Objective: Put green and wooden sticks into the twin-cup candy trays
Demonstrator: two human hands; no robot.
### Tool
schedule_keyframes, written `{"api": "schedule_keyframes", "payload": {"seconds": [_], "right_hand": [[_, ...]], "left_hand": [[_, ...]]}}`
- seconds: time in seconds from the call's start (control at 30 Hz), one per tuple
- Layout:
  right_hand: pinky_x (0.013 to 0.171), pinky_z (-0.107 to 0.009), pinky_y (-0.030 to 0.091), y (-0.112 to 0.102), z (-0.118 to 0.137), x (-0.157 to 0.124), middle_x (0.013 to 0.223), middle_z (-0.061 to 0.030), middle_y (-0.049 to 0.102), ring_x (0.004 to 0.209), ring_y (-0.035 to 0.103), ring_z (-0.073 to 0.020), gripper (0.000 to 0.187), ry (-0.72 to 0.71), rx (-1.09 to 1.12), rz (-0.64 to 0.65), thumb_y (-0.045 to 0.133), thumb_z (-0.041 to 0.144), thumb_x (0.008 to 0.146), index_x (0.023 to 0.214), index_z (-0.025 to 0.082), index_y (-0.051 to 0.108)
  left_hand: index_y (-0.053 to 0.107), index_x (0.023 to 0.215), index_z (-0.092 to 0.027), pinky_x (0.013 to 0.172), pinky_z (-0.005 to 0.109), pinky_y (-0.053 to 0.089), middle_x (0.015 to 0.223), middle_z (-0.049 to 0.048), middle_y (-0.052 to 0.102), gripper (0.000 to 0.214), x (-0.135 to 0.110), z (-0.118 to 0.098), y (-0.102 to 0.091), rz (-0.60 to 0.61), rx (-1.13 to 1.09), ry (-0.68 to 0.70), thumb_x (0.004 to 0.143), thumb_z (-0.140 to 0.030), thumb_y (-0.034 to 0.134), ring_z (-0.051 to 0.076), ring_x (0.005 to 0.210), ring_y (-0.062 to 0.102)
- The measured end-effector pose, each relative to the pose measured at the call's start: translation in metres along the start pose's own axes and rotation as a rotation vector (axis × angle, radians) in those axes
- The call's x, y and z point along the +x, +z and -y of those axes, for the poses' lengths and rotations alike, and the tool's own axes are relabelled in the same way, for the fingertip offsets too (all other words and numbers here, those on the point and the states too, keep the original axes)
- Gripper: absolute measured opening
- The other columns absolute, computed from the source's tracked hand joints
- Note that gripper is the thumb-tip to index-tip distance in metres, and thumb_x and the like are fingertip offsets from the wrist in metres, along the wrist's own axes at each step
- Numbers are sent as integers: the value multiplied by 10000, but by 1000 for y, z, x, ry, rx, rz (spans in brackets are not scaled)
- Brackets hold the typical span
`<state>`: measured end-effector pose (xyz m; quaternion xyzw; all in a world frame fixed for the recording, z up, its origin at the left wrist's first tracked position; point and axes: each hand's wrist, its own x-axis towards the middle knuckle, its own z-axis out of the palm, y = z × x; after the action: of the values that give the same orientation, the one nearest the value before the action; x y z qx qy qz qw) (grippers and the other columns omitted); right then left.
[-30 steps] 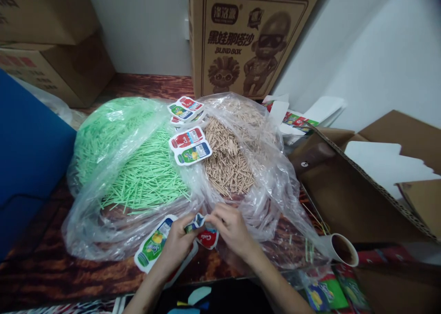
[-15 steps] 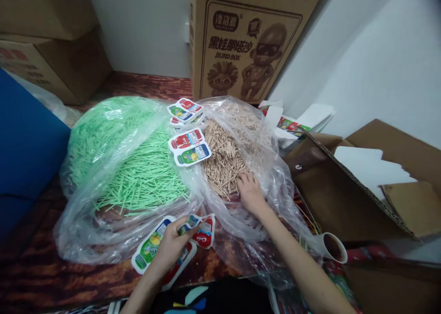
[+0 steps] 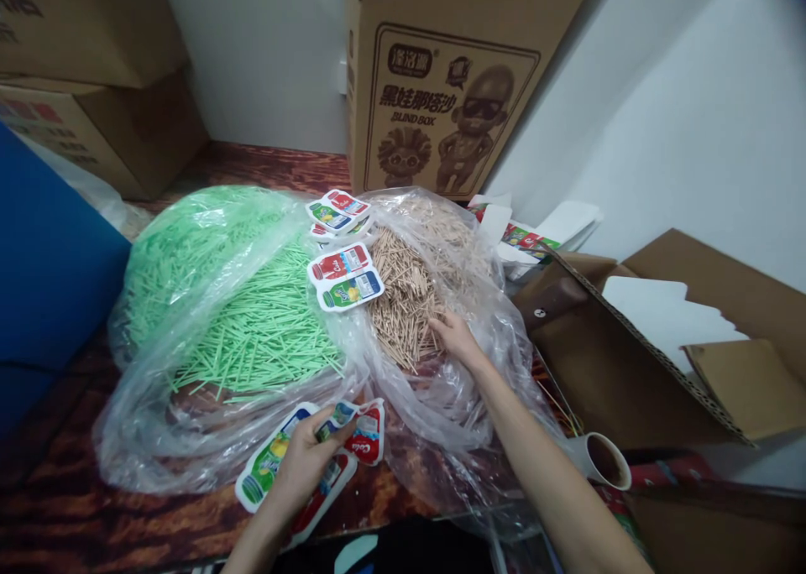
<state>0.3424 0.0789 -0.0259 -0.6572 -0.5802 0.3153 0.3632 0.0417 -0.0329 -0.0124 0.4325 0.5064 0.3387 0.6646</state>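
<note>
L hand (image 3: pixel 308 465) is closed on a strip of printed drink-shaped packs (image 3: pixel 368 433), thumb on top, held low over the near table edge (image 3: pixel 94 524), just in front of the clear bags (image 3: pixel 441 406). R hand (image 3: pixel 454 339) is inside the right-hand bag, fingers curled down onto the tan sticks (image 3: pixel 403 305). Can't tell if it has one pinched yet, the fingertips are buried in the pile.

Step, as I read it: stick pick from the tan pile, w/ the pack strip parked in the L hand.

Next move calls for a fine 2-finger pinch to separate out of a loose heap (they lie crossed, so more than one may lift), then clearing the bag lip w/o snagging the film.

Orientation:
- Pack strip: long axis runs diagonal, green end near-left, red Cola end far-right, print side up.
- Tan sticks: lying flat and jumbled. Many run roughly near-to-far, but there's no single axis.

Green sticks (image 3: pixel 264 331) are in the left bag, untouched. More packs (image 3: pixel 345 276) sit on top where the bags meet. Paper cup (image 3: pixel 598 461) lies on its side by the R forearm.
</note>
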Motion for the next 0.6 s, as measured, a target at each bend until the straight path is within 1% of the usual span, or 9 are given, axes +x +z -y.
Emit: {"api": "schedule_keyframes", "payload": {"seconds": [0.1,0.23,0.37,0.43,0.5,0.6], "right_hand": [[622,-296,488,-5,9,9,686,-48,670,615,597,-178,285,41,179,70,524,427,759,688,171,627],[624,-287,506,-14,16,8,728,-54,700,650,629,-178,309,94,346,94,604,465,700,742,163,654],[533,-250,476,-16,15,4,591,6,643,547,597,-152,296,178,422,90,640,406,674,855,172,622],[492,-224,446,-15,13,2,538,37,595,505,577,-135,260,223,435,93,636,356,674,862,179,602],[461,-206,418,-15,12,-1,524,46,574,477,560,-121,212,265,437,114,625,303,676,847,182,589],[430,-199,398,-13,11,-7,527,46,575,442,545,-113,189,325,423,168,594,239,684,862,181,577]], "left_hand": [[595,612,-159,478,189,368,564,-35,528,310,0,-1,0,-23,6,8,666,-427,740,102,508,432],[555,562,-164,477,190,360,551,-37,517,333,1,-3,-1,-31,17,-8,666,-425,734,100,504,415],[580,582,-167,504,199,383,556,-42,526,304,3,-4,-1,-3,23,-27,648,-412,747,108,517,437],[586,580,-166,512,200,385,556,-42,531,291,4,-4,0,-12,25,-21,651,-398,746,109,519,446],[583,573,-165,512,198,382,548,-45,526,283,3,-4,1,-29,25,-12,648,-381,749,104,511,437],[587,596,-167,508,200,388,546,-48,524,262,2,-3,1,-20,6,-26,668,-372,734,102,506,429]]}}
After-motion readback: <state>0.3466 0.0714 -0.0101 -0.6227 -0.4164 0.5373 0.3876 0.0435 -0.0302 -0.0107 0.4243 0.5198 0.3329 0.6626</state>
